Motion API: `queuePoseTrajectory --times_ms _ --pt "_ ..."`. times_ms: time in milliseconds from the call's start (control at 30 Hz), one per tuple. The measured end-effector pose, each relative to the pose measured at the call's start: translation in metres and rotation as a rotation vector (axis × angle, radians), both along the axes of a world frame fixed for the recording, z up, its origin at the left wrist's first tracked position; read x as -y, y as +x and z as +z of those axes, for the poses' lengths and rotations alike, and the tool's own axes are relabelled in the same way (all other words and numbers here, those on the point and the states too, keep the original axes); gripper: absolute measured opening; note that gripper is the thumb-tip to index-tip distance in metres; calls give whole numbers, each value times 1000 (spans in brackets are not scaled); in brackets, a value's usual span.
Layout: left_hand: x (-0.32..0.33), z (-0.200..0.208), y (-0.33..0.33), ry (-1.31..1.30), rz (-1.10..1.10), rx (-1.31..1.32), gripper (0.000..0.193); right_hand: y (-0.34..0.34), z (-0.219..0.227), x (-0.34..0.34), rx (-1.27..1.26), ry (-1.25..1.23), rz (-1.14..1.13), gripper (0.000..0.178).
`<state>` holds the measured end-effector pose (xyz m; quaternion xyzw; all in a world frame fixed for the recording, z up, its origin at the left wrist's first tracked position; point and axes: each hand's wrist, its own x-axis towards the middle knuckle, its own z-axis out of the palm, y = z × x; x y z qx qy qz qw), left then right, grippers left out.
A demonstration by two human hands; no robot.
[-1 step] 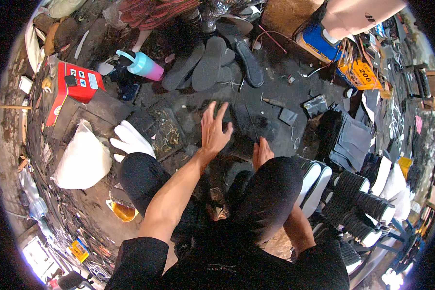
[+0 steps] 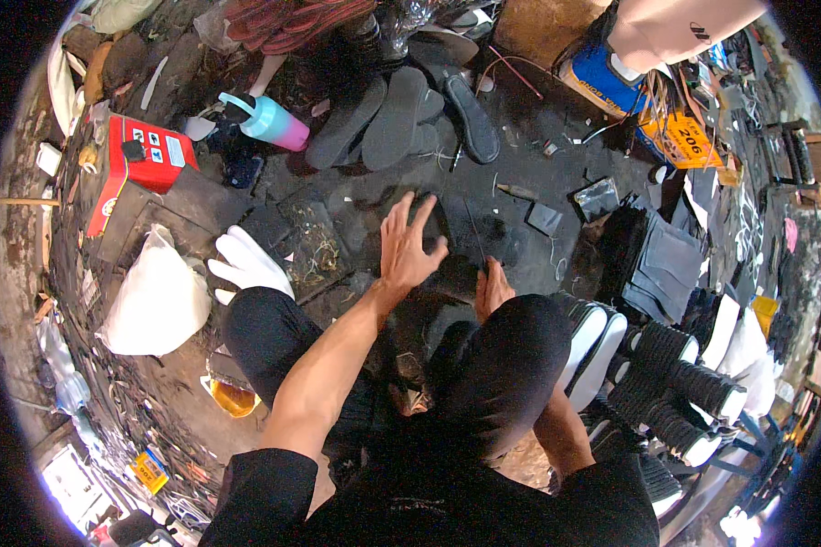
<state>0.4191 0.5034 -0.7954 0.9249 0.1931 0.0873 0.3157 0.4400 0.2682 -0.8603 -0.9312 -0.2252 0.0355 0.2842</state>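
Note:
My left hand (image 2: 409,246) is over the dark work surface with its fingers spread and nothing visible in it. Just right of it lies a black flat piece (image 2: 502,232), its edges hard to make out against the dark ground. My right hand (image 2: 493,290) is closed beside my right knee, which partly hides it. From its fingers a thin, straight, dark tool (image 2: 475,230) points away over the black piece; whether it is a blade or an awl I cannot tell. Several dark grey sandal soles (image 2: 395,118) lie beyond my hands.
Left stand a red box (image 2: 150,155), a blue-pink bottle (image 2: 274,124), a white bag (image 2: 158,301) and a white glove (image 2: 249,264). On the right are stacked black sheets (image 2: 661,269), rows of black-and-white soles (image 2: 670,383) and a yellow-blue box (image 2: 680,141). Scraps litter the ground.
My left thumb and fingers have shifted very slightly to the right. My right hand and the thin tool look almost unmoved.

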Motion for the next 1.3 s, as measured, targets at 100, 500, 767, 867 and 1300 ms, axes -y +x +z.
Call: queuePoseTrajectory --times_ms 100,500,767,867,1300 --pt "-21 0 -9 28 -98 -70 92 1 45 -27 -349 -51 99 68" --pt "-18 -8 1 10 -72 -88 92 30 45 -56 -306 -173 231 97" --pt "-19 -8 4 8 -77 -108 96 28 46 -56 -279 -186 257 92" --pt "-16 -10 6 -48 -40 -109 98 29 47 -52 -246 -194 253 87" --pt "-18 -20 6 -155 -22 -93 98 33 51 -61 -262 -345 197 84"
